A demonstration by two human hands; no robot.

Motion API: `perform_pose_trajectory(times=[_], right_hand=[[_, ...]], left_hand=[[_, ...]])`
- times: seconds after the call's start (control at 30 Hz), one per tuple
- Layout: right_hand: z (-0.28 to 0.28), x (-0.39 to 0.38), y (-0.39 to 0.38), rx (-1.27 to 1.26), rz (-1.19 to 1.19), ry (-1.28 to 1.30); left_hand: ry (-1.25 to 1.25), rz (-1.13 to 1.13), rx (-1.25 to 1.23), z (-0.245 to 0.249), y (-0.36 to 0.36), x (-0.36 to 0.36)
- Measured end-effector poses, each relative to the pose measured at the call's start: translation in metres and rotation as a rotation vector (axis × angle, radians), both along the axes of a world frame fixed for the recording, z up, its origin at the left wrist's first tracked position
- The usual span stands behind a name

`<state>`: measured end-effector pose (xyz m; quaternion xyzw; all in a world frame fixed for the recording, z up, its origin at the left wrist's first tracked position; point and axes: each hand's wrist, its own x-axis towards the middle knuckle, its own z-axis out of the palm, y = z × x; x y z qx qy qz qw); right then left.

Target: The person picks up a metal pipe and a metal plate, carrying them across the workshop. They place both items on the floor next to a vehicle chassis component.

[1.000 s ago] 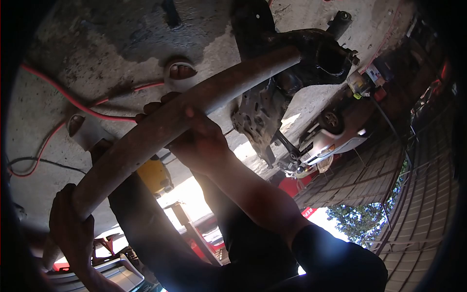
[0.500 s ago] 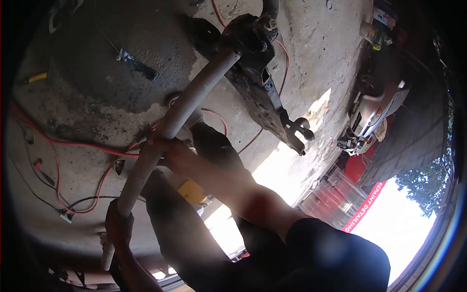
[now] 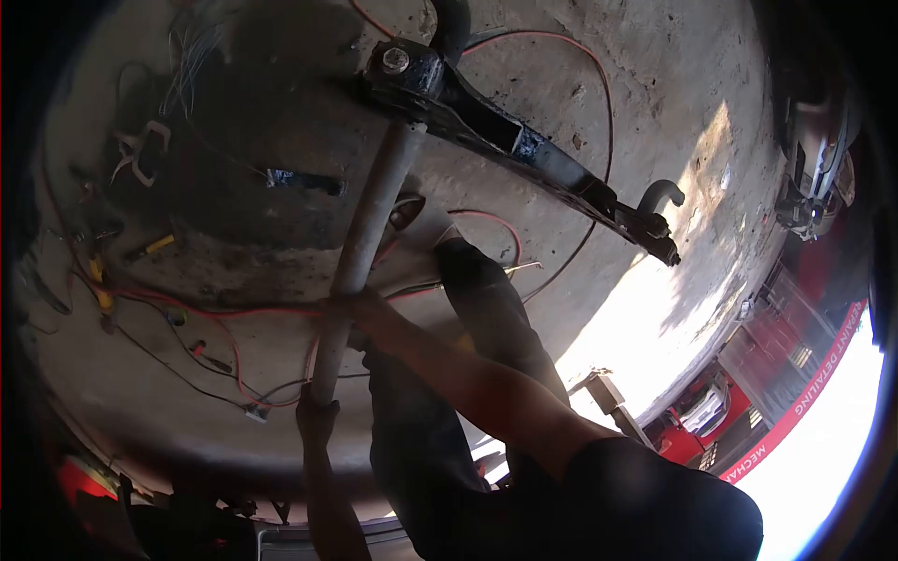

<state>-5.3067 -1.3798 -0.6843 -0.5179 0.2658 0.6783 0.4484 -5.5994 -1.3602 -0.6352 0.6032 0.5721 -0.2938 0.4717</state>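
Observation:
A long grey metal pipe (image 3: 372, 210) runs slantwise through the middle of the view. Its far end meets a black metal arm (image 3: 552, 166) that looks like a vehicle suspension part, beside a large bolt head (image 3: 396, 61). How the pipe joins that part is hidden. My right hand (image 3: 351, 313) is wrapped round the pipe at about mid-length, with the forearm crossing above my legs. Lower down, my left hand (image 3: 318, 418) grips the pipe's near end. Both hands are closed on it.
Red hose (image 3: 215, 309) and dark cables trail across the stained concrete floor (image 3: 524, 93). On the left lie a yellow-handled tool (image 3: 154, 247), a pale clamp-like piece (image 3: 142, 154) and a dark strip (image 3: 306, 180). My legs (image 3: 491, 294) are close to the pipe. A car (image 3: 814, 173) stands far right.
The whole view has swung, so the pipe now looks steeper and the black arm lies further right. Both hands keep hold of the pipe. More floor tools show on the left.

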Motion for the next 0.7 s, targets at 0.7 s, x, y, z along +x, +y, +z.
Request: perform_pose_trajectory(times=[0.7], right_hand=[[-0.003,0.336,-0.189,-0.631,1.199,-1.563]], left_hand=[[0.161,0.033,-0.088,0.064,-0.031,0.004]])
